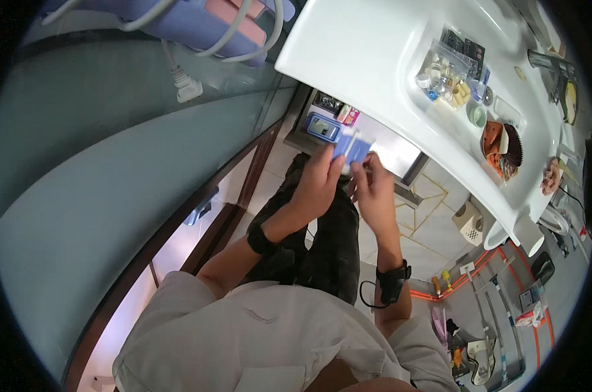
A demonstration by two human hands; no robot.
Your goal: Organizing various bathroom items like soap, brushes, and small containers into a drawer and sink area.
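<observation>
Between my two hands is a small blue and white box (350,148), slightly blurred, held over a pulled-out drawer (389,142). My left hand (320,179) pinches its left and lower side. The fingers of my right hand (372,183) are at its lower right corner. Just beyond the box, inside the drawer, lie a blue case with a clear window (324,127), a pink and white packet (348,115) and a dark packet (328,102). The drawer's right part shows a bright, shiny bottom.
A white washbasin (354,54) overhangs the drawer, holding a plastic bag of small bottles (443,78), a green cup (477,116) and a brush (513,146). A glass panel (129,147) stands at left. A perforated white basket (468,223) is at right.
</observation>
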